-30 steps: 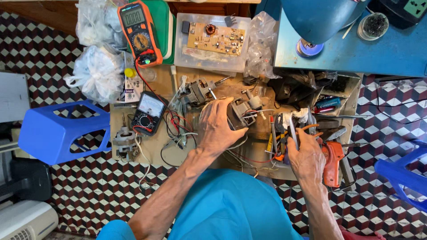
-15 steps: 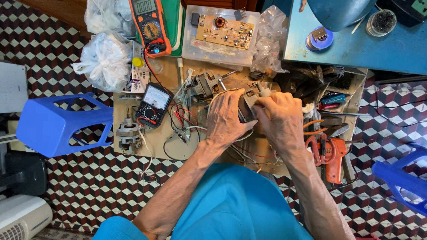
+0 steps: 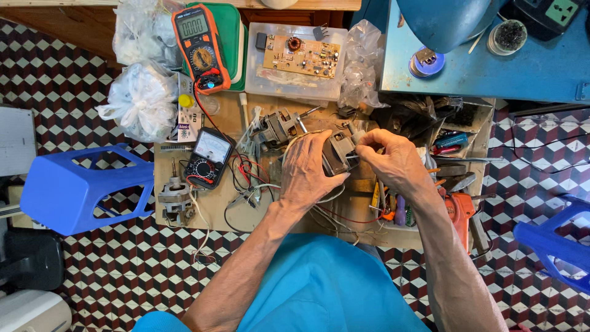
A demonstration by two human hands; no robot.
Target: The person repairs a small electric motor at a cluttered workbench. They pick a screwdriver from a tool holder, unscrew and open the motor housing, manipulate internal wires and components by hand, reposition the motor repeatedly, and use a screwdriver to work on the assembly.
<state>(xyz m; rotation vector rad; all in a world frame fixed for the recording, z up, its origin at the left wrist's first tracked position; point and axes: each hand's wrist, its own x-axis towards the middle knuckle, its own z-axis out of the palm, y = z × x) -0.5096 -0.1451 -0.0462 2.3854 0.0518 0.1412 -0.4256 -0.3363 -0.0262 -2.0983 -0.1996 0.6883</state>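
Cluttered wooden workboard [image 3: 215, 212]: small motor [image 3: 337, 154] gripped between left hand [image 3: 307, 172] and right hand [image 3: 393, 161] fingers.

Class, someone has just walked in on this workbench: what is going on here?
A person seated at a cluttered wooden board holds a small electric motor in both hands. The left hand grips its body from the side, while the right hand pinches at its end with the fingertips. Beside them lie an analogue meter, an orange digital multimeter, a circuit board, loose wires and a second motor.
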